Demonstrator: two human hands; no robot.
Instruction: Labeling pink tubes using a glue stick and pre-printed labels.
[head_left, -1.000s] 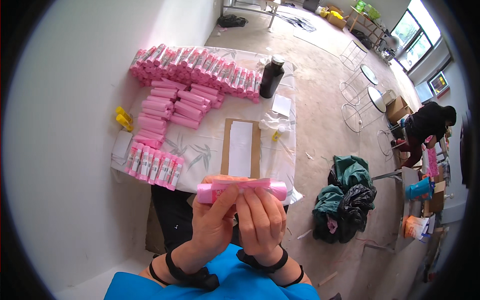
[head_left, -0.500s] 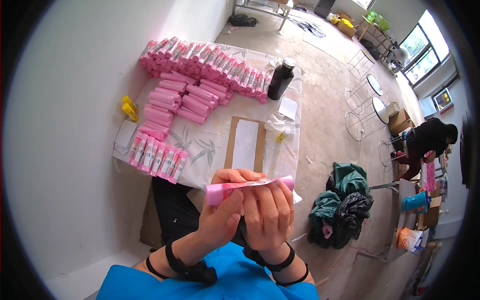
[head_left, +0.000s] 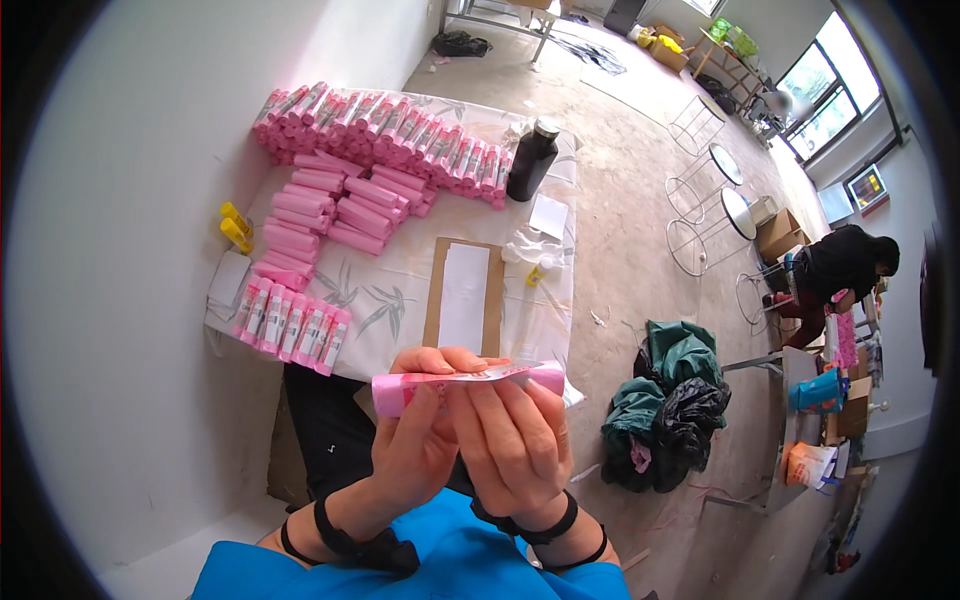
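Both hands are closed around one pink roll (head_left: 468,385), held level above the near edge of the table (head_left: 400,300): the left hand (head_left: 415,445) grips its left part, the right hand (head_left: 510,440) pinches the right part, with a paper label lying along the roll's top. On the table behind lie a brown card with a white sheet (head_left: 463,297), a row of labelled pink rolls (head_left: 290,325), a big heap of pink rolls (head_left: 370,150) and a dark bottle (head_left: 530,160).
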